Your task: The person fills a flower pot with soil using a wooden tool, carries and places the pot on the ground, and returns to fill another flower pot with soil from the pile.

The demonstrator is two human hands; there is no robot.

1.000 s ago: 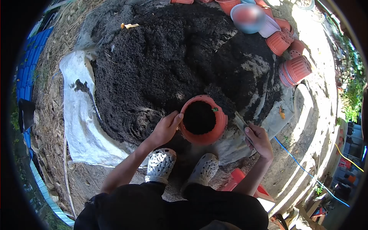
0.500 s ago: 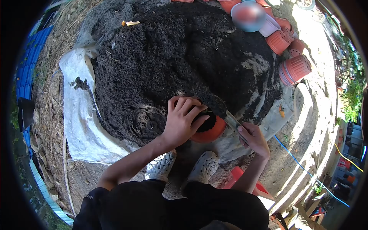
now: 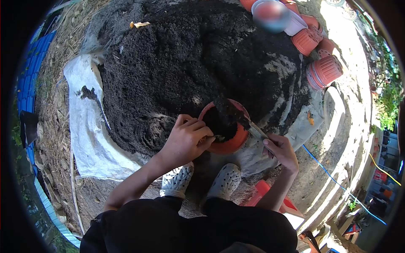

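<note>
Looking down from the head camera, the left hand curls over the near rim of a round orange plastic pot, fingers bent together and pressing into the dark soil inside. The pot sits at the foot of a big mound of black potting soil, just ahead of 2 white perforated clogs. The right hand is closed around the handle of a grey metal trowel, whose soil-laden blade lies over the pot. Stacked orange pots lie beyond the mound on a white tarp.
</note>
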